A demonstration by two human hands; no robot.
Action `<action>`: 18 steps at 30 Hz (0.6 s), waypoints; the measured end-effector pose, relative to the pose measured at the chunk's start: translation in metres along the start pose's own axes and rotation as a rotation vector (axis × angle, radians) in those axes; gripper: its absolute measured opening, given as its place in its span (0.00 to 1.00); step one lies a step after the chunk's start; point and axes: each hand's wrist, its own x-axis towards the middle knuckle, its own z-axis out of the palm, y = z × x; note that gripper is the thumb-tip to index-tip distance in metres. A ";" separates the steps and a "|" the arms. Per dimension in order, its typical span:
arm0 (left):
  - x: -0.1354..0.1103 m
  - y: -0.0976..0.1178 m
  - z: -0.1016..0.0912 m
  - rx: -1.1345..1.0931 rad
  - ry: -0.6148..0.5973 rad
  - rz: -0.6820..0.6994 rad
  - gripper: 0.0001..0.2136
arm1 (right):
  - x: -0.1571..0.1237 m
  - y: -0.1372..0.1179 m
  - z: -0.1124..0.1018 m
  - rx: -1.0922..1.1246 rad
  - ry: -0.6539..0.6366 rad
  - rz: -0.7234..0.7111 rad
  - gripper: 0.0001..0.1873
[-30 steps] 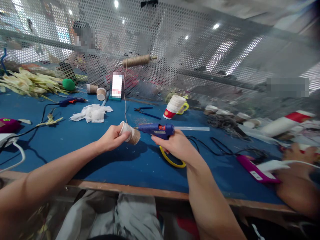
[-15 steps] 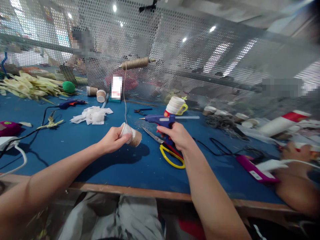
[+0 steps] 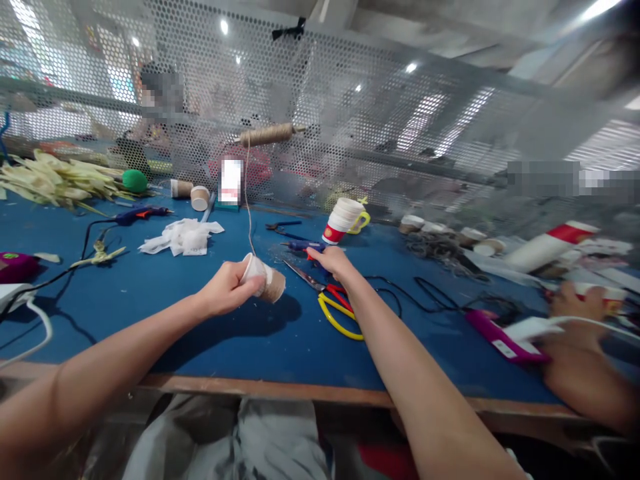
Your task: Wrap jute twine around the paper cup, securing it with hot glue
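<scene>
My left hand (image 3: 225,288) is closed round a small paper cup (image 3: 264,280) held on its side above the blue table (image 3: 150,300). The cup's lower half is wrapped in brown twine. A strand of twine (image 3: 246,200) runs from the cup up to a twine spool (image 3: 267,135) on the mesh wall. My right hand (image 3: 334,262) reaches forward, fingers curled on the handle of a blue glue gun (image 3: 301,245) that lies low on the table. Yellow-handled scissors (image 3: 340,313) lie just under my right wrist.
A stack of paper cups (image 3: 344,219), pliers (image 3: 284,228), white gauze (image 3: 183,235), a second glue gun (image 3: 135,214), dried leaves (image 3: 55,180) and black cables (image 3: 430,297) lie about. Another person's hand (image 3: 575,300) works at the right by a magenta tool (image 3: 495,333).
My right hand has carried the glue gun away from the cup, forward and down to the table beyond the scissors. My left hand and the cup have stayed in place.
</scene>
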 end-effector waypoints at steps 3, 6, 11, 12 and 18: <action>0.000 0.001 0.000 0.007 -0.009 0.032 0.14 | -0.002 -0.009 0.001 -0.126 0.026 -0.008 0.14; 0.000 0.003 0.000 0.017 -0.022 0.056 0.13 | -0.016 -0.025 0.001 -0.176 0.038 -0.067 0.17; -0.002 0.007 0.001 0.028 -0.042 0.110 0.12 | -0.056 -0.057 0.006 0.071 -0.400 -0.275 0.31; -0.002 0.007 0.001 0.036 -0.048 0.129 0.11 | -0.063 -0.061 0.008 0.190 -0.574 -0.302 0.34; -0.004 0.011 0.004 0.135 -0.116 0.226 0.11 | -0.083 -0.070 0.020 0.712 -0.875 -0.213 0.26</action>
